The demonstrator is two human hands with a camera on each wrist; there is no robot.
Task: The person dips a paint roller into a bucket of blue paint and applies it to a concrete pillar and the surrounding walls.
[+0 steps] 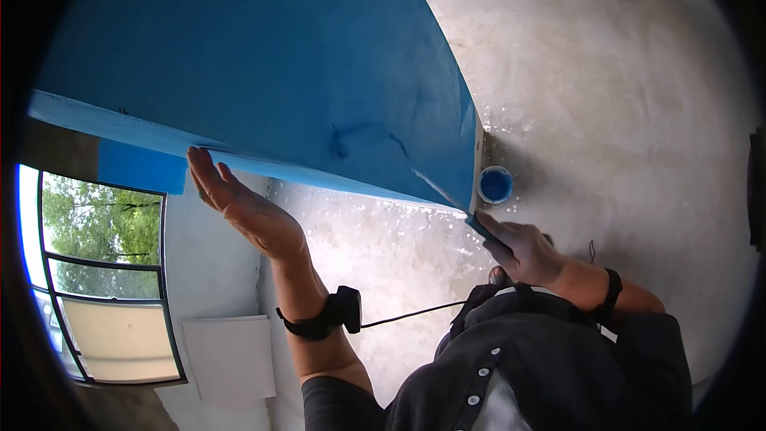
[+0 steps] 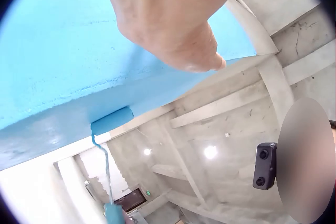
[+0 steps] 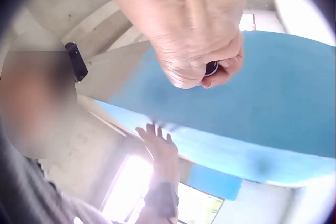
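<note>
My right hand (image 1: pixel 527 254) grips the teal handle (image 1: pixel 479 226) of a paint roller, low at the near corner of a blue-painted pillar (image 1: pixel 239 48). The roller's blue sleeve (image 2: pixel 113 121) overlaps the pillar's side in the left wrist view, on a bent wire frame (image 2: pixel 106 166) coated with blue. My left hand (image 1: pixel 259 215) is raised with its fingers extended, fingertips right at the pillar's long edge, and holds nothing. In the right wrist view, the right fingers (image 3: pixel 223 74) curl round the dark end of the handle.
A bucket of blue paint (image 1: pixel 496 184) stands on the floor by the pillar's foot. White specks dot the concrete floor (image 1: pixel 606 112). To the left are a window (image 1: pixel 104 243), a blue-painted patch (image 1: pixel 142 166) and a white board (image 1: pixel 229 355) against the wall.
</note>
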